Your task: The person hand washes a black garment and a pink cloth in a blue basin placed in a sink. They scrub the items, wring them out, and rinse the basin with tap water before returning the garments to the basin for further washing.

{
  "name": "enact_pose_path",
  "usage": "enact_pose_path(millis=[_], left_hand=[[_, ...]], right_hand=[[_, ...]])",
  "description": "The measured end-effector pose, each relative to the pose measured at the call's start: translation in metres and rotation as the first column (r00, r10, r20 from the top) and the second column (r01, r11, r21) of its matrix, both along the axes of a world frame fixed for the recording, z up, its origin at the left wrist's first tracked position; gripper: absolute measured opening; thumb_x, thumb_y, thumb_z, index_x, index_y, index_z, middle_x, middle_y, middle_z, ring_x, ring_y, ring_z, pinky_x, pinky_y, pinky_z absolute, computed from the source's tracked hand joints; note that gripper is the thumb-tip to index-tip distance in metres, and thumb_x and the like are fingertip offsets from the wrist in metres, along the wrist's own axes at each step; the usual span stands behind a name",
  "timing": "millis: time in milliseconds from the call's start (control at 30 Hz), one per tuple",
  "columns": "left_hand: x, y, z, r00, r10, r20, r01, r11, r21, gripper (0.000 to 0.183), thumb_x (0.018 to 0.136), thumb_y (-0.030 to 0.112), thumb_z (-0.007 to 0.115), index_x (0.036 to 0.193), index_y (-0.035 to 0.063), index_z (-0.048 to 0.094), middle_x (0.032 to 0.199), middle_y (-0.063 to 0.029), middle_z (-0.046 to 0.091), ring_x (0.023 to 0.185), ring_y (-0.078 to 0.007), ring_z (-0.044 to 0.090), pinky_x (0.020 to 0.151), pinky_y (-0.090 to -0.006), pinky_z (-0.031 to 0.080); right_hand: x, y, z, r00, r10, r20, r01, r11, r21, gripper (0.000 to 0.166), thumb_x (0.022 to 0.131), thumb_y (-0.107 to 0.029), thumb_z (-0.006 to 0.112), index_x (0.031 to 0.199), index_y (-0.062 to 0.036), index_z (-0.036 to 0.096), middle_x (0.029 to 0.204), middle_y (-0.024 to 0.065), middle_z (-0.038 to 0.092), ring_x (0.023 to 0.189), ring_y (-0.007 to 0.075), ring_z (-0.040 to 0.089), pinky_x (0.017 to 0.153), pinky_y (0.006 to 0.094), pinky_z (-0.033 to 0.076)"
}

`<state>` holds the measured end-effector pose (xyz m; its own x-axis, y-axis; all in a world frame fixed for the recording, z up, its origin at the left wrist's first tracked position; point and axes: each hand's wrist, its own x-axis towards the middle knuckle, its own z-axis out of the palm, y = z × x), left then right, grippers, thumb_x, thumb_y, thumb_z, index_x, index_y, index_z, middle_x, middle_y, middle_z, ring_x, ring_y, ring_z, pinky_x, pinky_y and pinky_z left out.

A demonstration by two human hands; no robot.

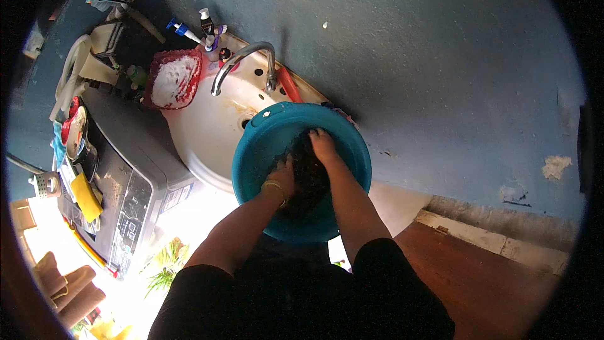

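Note:
A teal plastic basin (348,208) rests partly over the right side of a white washbasin (196,139). Inside it lies a dark, bunched mass that looks like wet cloth (309,184). My left hand (282,177), with a bangle at the wrist, presses into the cloth's left side; its fingertips are hard to make out against the dark material. At the far edge of the cloth, my right hand (322,145) has its fingers curled over it. Shadow hides the cloth's shape and most of the basin's floor.
A chrome faucet (245,52) arches over the washbasin. On its left rim sits a red tray of white powder (174,80), near a blue-capped pump bottle (186,32). A grey washing machine (141,170) carrying clutter stands left; a blue wall (424,80) rises behind.

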<state>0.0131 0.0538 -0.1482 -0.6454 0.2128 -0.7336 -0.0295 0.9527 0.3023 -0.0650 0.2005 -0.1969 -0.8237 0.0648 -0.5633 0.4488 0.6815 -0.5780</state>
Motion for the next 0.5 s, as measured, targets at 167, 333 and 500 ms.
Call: enact_pose_path(millis=[167, 333, 500], left_hand=[[-0.001, 0.003, 0.019, 0.995, 0.097, 0.000, -0.097, 0.994, 0.045, 0.091, 0.078, 0.033, 0.061, 0.139, 0.0040, 0.000, 0.137, -0.0246, 0.023, 0.120, -0.0377, 0.039, 0.098, -0.0409, 0.036], [0.000, 0.002, 0.005, 0.998, 0.055, -0.002, -0.055, 0.998, 0.009, 0.094, 0.077, 0.034, 0.062, 0.140, 0.0054, -0.001, 0.141, -0.0224, 0.016, 0.125, -0.0369, 0.032, 0.097, -0.0414, 0.037], [0.003, -0.004, -0.054, 0.949, -0.315, 0.006, 0.314, 0.941, -0.124, 0.076, 0.082, 0.027, 0.057, 0.139, 0.0012, 0.013, 0.143, -0.0222, 0.010, 0.127, -0.0364, 0.028, 0.095, -0.0407, 0.039]], right_hand=[[0.051, 0.040, 0.014, 0.790, -0.529, 0.312, 0.576, 0.463, -0.674, 0.047, 0.086, -0.018, 0.041, 0.132, -0.0079, 0.038, 0.139, 0.0152, 0.030, 0.125, 0.0334, 0.030, 0.103, 0.0461, 0.024], [0.109, 0.030, 0.052, 0.955, 0.143, -0.260, -0.196, 0.961, -0.194, 0.051, 0.085, -0.012, 0.041, 0.135, -0.0103, 0.032, 0.143, 0.0150, 0.020, 0.129, 0.0358, 0.024, 0.106, 0.0487, 0.018], [0.131, -0.035, 0.072, 0.936, 0.309, -0.170, -0.288, 0.948, 0.139, 0.050, 0.087, -0.020, 0.049, 0.134, -0.0123, 0.032, 0.140, 0.0185, 0.021, 0.120, 0.0480, 0.030, 0.099, 0.0515, 0.028]])
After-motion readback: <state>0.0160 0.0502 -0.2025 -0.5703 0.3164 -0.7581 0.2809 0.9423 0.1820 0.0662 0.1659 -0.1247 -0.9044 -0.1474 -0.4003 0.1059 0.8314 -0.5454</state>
